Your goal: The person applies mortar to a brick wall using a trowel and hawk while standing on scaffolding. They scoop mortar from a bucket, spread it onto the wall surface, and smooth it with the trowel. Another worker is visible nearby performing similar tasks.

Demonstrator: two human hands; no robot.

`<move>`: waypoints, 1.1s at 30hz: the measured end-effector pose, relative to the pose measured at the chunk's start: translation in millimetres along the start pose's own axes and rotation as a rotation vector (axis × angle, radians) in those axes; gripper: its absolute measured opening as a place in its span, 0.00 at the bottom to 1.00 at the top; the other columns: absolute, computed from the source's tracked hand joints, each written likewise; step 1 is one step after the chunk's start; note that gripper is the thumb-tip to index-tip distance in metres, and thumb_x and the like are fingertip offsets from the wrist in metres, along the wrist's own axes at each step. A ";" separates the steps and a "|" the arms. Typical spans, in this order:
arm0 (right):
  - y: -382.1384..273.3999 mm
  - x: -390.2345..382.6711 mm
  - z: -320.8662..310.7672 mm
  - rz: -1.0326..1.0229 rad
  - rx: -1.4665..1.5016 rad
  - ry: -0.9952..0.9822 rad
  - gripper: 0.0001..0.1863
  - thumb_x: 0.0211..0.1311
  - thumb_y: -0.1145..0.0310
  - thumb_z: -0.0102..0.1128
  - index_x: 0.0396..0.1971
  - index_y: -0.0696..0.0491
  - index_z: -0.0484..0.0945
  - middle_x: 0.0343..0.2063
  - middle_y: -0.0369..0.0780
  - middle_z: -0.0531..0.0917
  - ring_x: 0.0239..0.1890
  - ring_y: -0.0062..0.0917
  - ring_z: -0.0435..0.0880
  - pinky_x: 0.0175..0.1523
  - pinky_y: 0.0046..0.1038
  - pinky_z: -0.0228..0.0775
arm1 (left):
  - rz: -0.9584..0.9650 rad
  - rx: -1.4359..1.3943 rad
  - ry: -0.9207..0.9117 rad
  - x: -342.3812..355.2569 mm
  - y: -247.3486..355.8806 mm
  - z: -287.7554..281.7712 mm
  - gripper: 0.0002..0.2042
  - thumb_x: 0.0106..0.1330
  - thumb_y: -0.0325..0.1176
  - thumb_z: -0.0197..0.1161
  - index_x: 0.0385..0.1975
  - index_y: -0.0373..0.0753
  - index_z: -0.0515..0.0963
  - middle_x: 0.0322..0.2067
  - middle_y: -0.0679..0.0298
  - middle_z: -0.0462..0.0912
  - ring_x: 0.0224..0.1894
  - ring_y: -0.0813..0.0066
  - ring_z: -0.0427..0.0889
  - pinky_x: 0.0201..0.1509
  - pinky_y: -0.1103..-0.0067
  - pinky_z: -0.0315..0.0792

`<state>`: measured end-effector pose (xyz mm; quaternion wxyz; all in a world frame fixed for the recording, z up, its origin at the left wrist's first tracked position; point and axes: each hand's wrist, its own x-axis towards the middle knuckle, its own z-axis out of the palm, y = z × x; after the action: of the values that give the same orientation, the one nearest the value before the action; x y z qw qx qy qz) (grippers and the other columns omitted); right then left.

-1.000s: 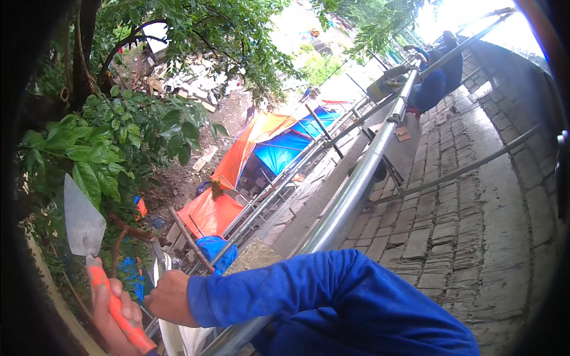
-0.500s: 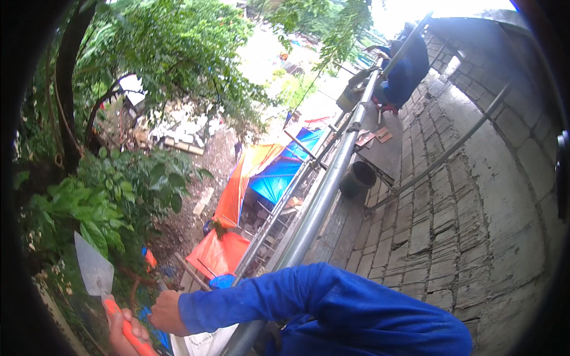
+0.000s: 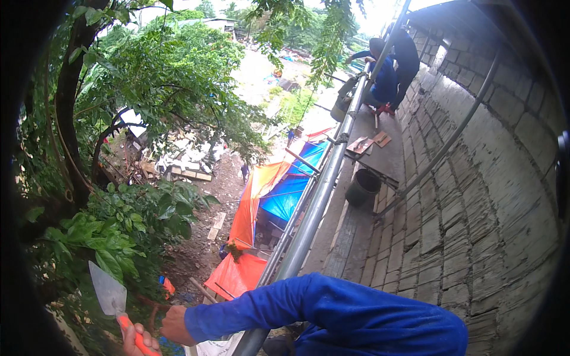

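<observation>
At the lower left, my left hand (image 3: 134, 340) is closed around the orange handle of a pointed trowel (image 3: 109, 291). Its grey blade tilts up and to the left, in front of green leaves. My right arm, in a blue sleeve, crosses over a metal scaffold pipe (image 3: 314, 221) toward the left. Close beside the trowel handle, my right hand (image 3: 176, 326) has its fingers curled in; whatever they may hold is hidden. Below it lies a white sheet or sack (image 3: 215, 346), partly cut off by the lower edge.
A block wall (image 3: 442, 196) runs along the right, with a slanting pole (image 3: 451, 139) before it. A dark bucket (image 3: 363, 187) stands on the scaffold planks (image 3: 351, 246). Farther along, a co-worker in blue (image 3: 385, 80) crouches. Orange and blue tarps (image 3: 285, 199) hang below, left of the pipe.
The view has shifted, so the trowel and both hands sit a little lower and farther right. My left hand keeps its hold on the trowel. The co-worker's arm now reaches out leftward.
</observation>
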<state>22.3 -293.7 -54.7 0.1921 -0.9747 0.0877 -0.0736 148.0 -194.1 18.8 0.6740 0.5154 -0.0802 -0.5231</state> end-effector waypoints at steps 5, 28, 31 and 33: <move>0.3 -1.3 -3.1 -0.004 0.006 0.000 0.06 0.41 0.69 0.60 0.18 0.56 0.80 0.20 0.45 0.83 0.27 0.39 0.84 0.31 0.36 0.74 | -0.005 -0.026 -0.013 3.0 -2.0 -1.8 0.12 0.69 0.30 0.52 0.51 0.44 0.66 0.30 0.66 0.72 0.22 0.77 0.67 0.24 0.80 0.66; 0.1 1.1 3.3 -0.021 -0.019 0.025 0.05 0.42 0.69 0.61 0.20 0.54 0.80 0.20 0.43 0.83 0.28 0.37 0.85 0.32 0.35 0.74 | 0.021 -0.043 -0.044 -3.3 -1.1 3.9 0.15 0.69 0.28 0.51 0.55 0.40 0.65 0.32 0.64 0.72 0.25 0.77 0.67 0.26 0.81 0.65; 0.6 3.4 3.2 -0.003 -0.013 -0.049 0.06 0.41 0.69 0.61 0.21 0.54 0.80 0.20 0.43 0.83 0.28 0.37 0.85 0.32 0.36 0.74 | 0.039 -0.054 -0.027 -1.7 -2.9 1.4 0.16 0.70 0.29 0.50 0.57 0.39 0.62 0.31 0.64 0.71 0.23 0.79 0.68 0.23 0.82 0.66; -0.4 3.5 6.6 0.012 -0.026 -0.016 0.06 0.42 0.69 0.61 0.22 0.54 0.80 0.20 0.43 0.83 0.28 0.37 0.85 0.33 0.36 0.74 | 0.068 -0.066 0.014 9.4 -12.1 -10.8 0.23 0.71 0.33 0.49 0.64 0.38 0.55 0.30 0.66 0.69 0.18 0.84 0.69 0.15 0.85 0.70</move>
<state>26.9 -291.6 -60.1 0.1805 -0.9771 0.0929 -0.0633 151.6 -193.9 0.5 0.7085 0.4936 -0.0757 -0.4986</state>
